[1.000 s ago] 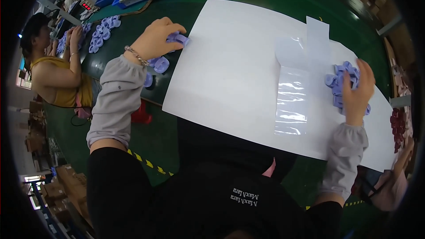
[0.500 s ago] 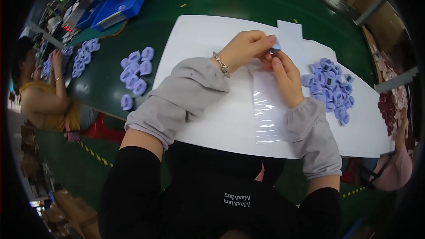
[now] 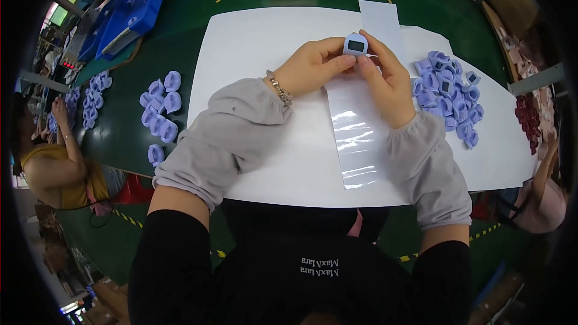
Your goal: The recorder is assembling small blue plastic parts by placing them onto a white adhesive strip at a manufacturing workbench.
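Note:
Above the white sheet (image 3: 253, 162), a small lavender digital watch (image 3: 356, 44) with a dark rectangular display faces up between my two hands. My left hand (image 3: 316, 66) comes from the left and pinches its lower left side with thumb and fingers. On the other side, my right hand (image 3: 387, 78) grips it, a finger behind its upper edge and the thumb just below. Its band is mostly hidden by my fingers. Right of my right hand lies a heap of similar lavender watches (image 3: 445, 87), some with dark displays showing.
Clear plastic film (image 3: 355, 144) lies under my right forearm, and a white card strip (image 3: 382, 21) sits beyond my hands. More lavender pieces (image 3: 158, 123) rest on the green table at left. Blue trays (image 3: 135, 15) stand far left. Co-workers sit on both sides.
The watch has turned so its display now shows, and both hands have shifted slightly left and farther away. The whole view has also moved a little.

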A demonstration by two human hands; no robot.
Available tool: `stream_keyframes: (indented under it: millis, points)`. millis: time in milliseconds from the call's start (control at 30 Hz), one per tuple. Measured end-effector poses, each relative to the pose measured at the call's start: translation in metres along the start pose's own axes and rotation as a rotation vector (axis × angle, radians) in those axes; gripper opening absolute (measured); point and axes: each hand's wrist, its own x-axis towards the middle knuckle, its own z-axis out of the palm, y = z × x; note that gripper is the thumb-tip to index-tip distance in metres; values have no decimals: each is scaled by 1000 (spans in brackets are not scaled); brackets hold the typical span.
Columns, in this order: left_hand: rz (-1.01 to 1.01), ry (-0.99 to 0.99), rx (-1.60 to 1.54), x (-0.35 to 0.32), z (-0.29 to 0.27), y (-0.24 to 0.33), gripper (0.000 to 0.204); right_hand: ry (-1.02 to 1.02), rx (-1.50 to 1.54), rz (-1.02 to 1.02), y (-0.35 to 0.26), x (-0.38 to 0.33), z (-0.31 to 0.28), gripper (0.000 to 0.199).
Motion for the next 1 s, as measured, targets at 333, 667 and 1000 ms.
stream_keyframes:
  millis: [333,667,1000]
  points:
    - [-13,-22,91,2,-4,-1,30,-269,-407,-36,-10,7,-40,49]
    - [-20,91,109,6,-5,-4,33,-385,-798,-11,-17,-3,-31,55]
    - [-113,248,31,13,-6,-9,35,-112,-9,335,-9,-8,2,48]
